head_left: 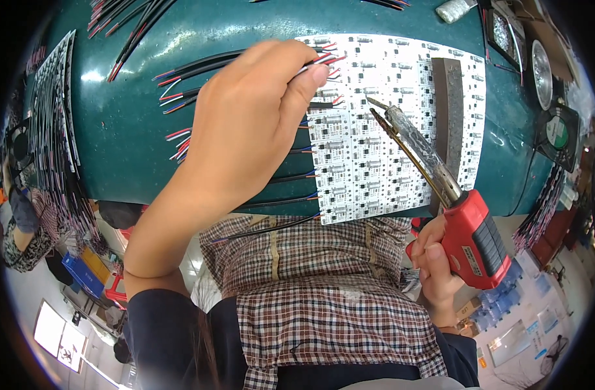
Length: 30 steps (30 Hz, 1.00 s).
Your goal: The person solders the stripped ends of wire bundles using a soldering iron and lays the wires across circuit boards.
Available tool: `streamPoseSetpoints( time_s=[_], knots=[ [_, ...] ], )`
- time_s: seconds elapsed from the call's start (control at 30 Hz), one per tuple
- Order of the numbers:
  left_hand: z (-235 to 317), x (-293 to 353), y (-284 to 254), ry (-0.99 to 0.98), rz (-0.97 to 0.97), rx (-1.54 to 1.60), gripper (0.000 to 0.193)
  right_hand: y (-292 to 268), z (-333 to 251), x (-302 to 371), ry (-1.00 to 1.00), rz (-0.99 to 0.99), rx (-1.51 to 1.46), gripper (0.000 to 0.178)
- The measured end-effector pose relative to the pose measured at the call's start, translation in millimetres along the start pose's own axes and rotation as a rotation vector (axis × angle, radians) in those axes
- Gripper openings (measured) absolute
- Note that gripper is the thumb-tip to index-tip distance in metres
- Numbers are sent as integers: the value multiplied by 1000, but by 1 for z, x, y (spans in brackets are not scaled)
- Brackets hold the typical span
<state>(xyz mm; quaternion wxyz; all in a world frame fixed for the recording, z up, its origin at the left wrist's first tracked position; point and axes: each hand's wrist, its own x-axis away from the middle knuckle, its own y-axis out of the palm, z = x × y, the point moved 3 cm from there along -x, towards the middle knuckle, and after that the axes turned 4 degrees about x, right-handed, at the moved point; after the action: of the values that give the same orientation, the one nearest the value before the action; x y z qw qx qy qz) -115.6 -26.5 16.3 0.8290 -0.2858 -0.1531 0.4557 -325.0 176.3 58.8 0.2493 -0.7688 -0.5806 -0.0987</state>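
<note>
Our left hand [245, 117] is closed in a pinch, thumb and forefinger together on a wire [321, 60] with red and white ends, at the upper left of the white board [375, 166]. Our right hand [437, 266] grips the red handle of the iron [473, 244], its fingers partly hidden behind it. The iron slants up and leftward across the board, its dark tip and the thin brass tube beside it apart from the wire we pinch; we cannot tell whether the tip touches the surface.

The board lies on the green table [128, 156], its near edge toward our checked apron [336, 318]. Along its left edge we see more dark wires [291, 177] running out leftward, the nearest reaching over the apron. A dark bar [447, 104] lies across the board's right part.

Farther out, a wired panel [60, 110] lies at the table's left, with loose wires [138, 39] at the far left. On the right we have a round dish [541, 75] and, nearer us, a black fan [557, 135].
</note>
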Motion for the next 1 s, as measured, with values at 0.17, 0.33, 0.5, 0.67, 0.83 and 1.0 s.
streamPoseSetpoints(
  time_s=[0.17,0.33,0.5,0.67,0.83,1.0],
  knots=[
    [18,5,-9,195,299,-37,11,0,2,2,11,3,-24,34],
    [26,18,4,-48,77,-10,12,-1,7,7,13,-7,71,40],
    [17,24,20,-37,45,-27,13,-5,17,13,43,7,171,41],
    [17,24,22,-44,80,-35,14,-3,20,13,10,-51,140,36],
    [19,25,22,-28,53,-58,14,-2,20,10,18,-65,139,29],
    [19,26,24,0,77,-65,13,-1,18,9,16,-77,132,26]
  ],
)
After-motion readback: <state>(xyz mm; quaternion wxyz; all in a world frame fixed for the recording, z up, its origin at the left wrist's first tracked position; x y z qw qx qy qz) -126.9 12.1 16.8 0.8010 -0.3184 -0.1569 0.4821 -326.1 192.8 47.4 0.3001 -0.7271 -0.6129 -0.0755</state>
